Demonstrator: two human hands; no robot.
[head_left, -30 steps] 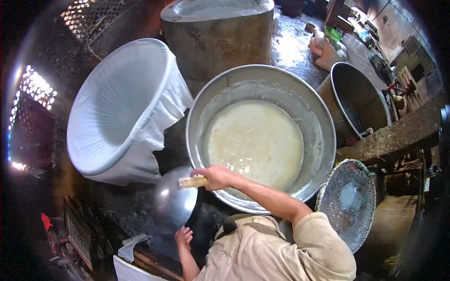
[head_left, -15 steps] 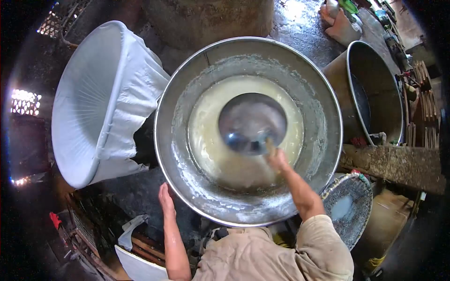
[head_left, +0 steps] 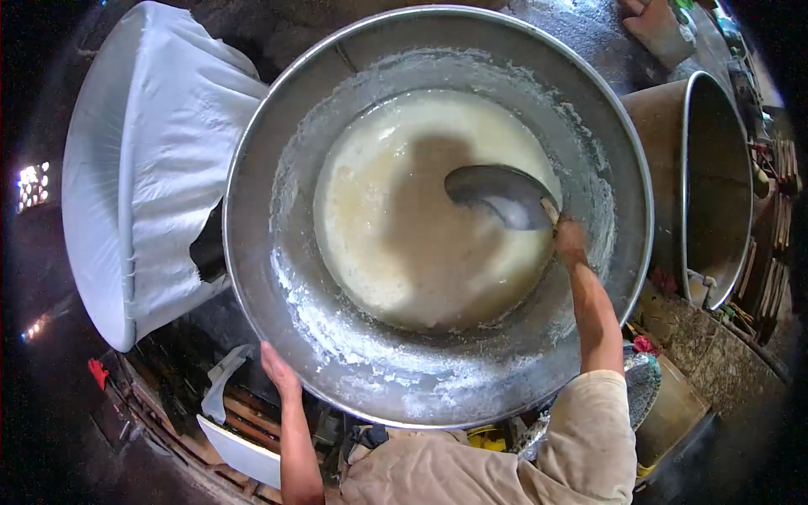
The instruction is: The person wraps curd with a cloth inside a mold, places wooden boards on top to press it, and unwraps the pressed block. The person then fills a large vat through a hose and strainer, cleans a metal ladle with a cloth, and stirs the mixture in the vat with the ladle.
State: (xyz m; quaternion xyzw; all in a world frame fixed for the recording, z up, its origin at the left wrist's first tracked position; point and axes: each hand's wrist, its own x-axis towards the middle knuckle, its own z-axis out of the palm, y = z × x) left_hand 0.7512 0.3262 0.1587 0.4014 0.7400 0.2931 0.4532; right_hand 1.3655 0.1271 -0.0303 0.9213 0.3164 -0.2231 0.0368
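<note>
A wide metal vat (head_left: 261, 219) holds cloudy, pale yellow liquid (head_left: 370, 244), with white residue along its inner wall. At the right of the liquid, my right hand (head_left: 570, 238) is closed round the short wooden handle of a large round metal ladle (head_left: 484, 183). The ladle is tilted, its lower edge in the liquid, and some whitish liquid shows in its bowl. My left hand (head_left: 280, 376) rests against the outside of the vat's lower left rim, fingers stretched out and holding nothing. A dark shadow falls across the liquid.
On the left stands a large round frame covered with white cloth (head_left: 168, 160). A deep metal drum (head_left: 715, 194) is at the right, by a stone ledge (head_left: 699, 337). Below left lie a white board (head_left: 240, 450) and wooden slats (head_left: 252, 417).
My right hand has moved the ladle rightward, from the middle of the liquid, and tilted it into the liquid. My left hand stays by the rim. The whole view has shifted closer to the vat.
</note>
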